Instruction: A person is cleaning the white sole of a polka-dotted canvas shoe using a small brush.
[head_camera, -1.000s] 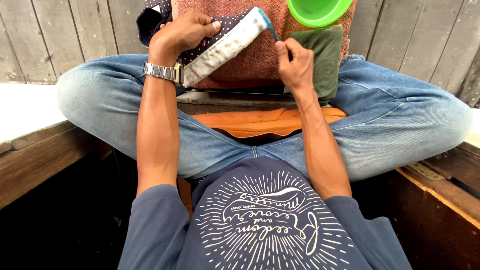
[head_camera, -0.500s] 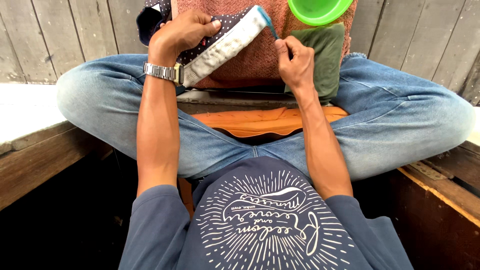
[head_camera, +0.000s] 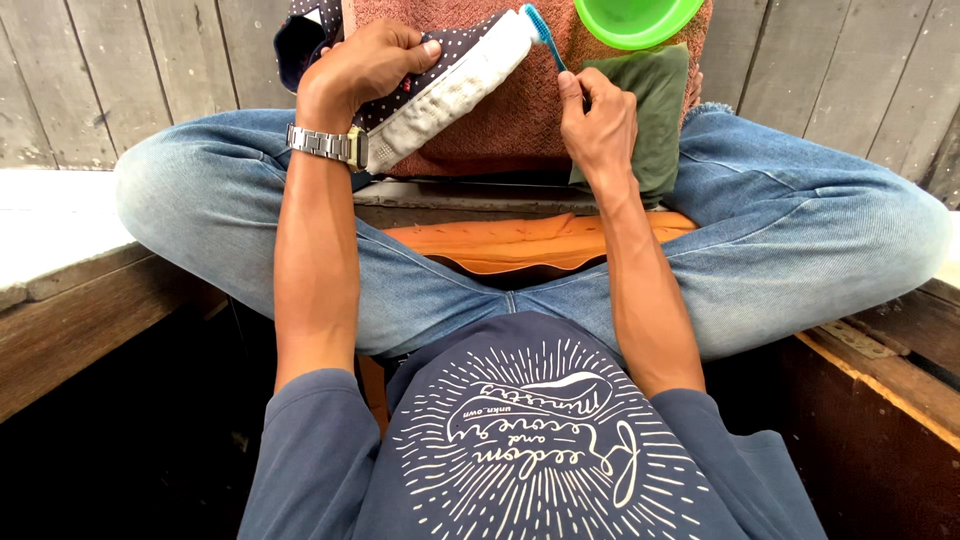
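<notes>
a dark polka-dotted slip-on shoe (head_camera: 440, 75) is held in the left hand (head_camera: 365, 65), the grip wrapped tight around its upper so that the pale sole is turned up and toward the right hand (head_camera: 598, 125). there a blue toothbrush (head_camera: 543, 32) is pinched in a narrow grip low on its handle, the bristle head laid against the sole's toe end. the shoe is kept above a reddish-brown towel (head_camera: 520, 120) spread on the plank floor (head_camera: 150, 70), a folded green cloth (head_camera: 650, 100) and a green plastic basin (head_camera: 635, 18) lying just beside the brush hand, near the towel's far edge.
</notes>
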